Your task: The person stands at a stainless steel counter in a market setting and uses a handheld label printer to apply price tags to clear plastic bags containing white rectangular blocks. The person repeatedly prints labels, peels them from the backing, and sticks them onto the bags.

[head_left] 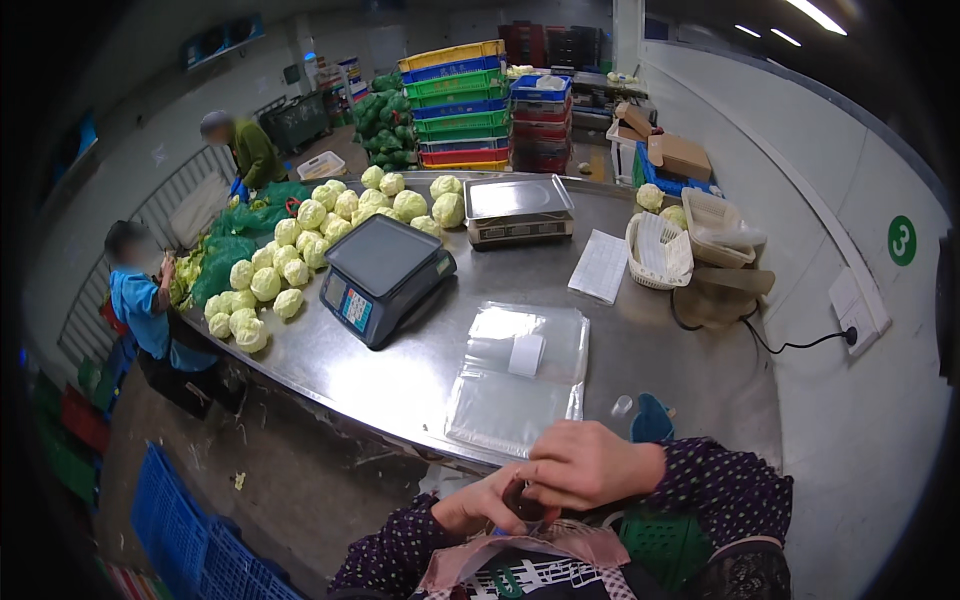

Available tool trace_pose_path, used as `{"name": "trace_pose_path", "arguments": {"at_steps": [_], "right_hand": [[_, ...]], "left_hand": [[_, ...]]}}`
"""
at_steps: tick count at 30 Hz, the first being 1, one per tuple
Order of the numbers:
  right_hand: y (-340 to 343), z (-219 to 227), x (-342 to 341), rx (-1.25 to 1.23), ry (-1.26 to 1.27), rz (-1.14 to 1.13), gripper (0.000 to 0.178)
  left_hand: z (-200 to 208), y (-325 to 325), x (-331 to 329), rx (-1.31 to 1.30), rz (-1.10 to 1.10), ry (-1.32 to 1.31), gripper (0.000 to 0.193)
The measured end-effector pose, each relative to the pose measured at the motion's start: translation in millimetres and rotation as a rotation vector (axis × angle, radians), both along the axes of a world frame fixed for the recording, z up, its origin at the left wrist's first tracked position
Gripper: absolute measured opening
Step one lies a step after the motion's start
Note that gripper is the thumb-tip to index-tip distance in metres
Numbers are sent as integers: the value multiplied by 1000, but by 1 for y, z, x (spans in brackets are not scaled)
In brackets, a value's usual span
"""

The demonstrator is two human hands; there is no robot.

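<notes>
Close to my body, both hands meet around a small dark brown, rounded object (pixel 519 497), whose kind I cannot make out. My left hand (pixel 484 507) wraps it from the side. Above it, my right hand (pixel 585 466) is closed, its fingertips pressed at the object's top. Just beyond my hands lies a stack of clear plastic bags (pixel 500 396) with a small white paper slip (pixel 527 355) on top. A blue-teal tool (pixel 652 418), its kind unclear, and a small clear cup-like piece (pixel 621 406) rest right of the bags.
Many pale cabbages (pixel 265 284) cover the steel table's (pixel 400 385) left side. A dark scale (pixel 385 265) and a silver scale (pixel 518 205) stand mid-table. A white basket (pixel 660 250) and a printed sheet (pixel 600 266) are right. Two people (pixel 150 310) work at left; crates (pixel 460 110) stack behind.
</notes>
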State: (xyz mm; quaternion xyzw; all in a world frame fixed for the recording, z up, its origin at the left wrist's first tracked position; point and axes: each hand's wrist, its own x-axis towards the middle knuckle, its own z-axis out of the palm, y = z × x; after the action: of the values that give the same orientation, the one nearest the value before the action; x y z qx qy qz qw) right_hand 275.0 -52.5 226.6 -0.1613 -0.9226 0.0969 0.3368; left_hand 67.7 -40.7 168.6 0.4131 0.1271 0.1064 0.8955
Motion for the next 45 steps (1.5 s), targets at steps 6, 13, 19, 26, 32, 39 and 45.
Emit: {"name": "trace_pose_path", "arguments": {"at_steps": [6, 13, 19, 26, 32, 39, 45], "right_hand": [[-4, 25, 5, -242, 2, 167, 40], [-5, 59, 3, -246, -140, -262, 29], [4, 50, 1, -139, -168, -369, 22], [6, 57, -2, -258, -58, -180, 30], [14, 64, -5, -145, -87, 10, 38], [21, 65, -6, -287, -120, -151, 38], [27, 60, -2, -238, -212, -174, 35]], "left_hand": [[-2, 11, -9, 315, -34, 45, 46], [13, 12, 4, 615, 368, 112, 52], [16, 14, 17, 944, 670, 222, 42], [13, 13, 14, 873, 692, 166, 42], [25, 20, -4, 740, 452, 64, 48], [9, 23, -2, 774, 598, 125, 46], [22, 24, 3, 1016, 694, 298, 44]]}}
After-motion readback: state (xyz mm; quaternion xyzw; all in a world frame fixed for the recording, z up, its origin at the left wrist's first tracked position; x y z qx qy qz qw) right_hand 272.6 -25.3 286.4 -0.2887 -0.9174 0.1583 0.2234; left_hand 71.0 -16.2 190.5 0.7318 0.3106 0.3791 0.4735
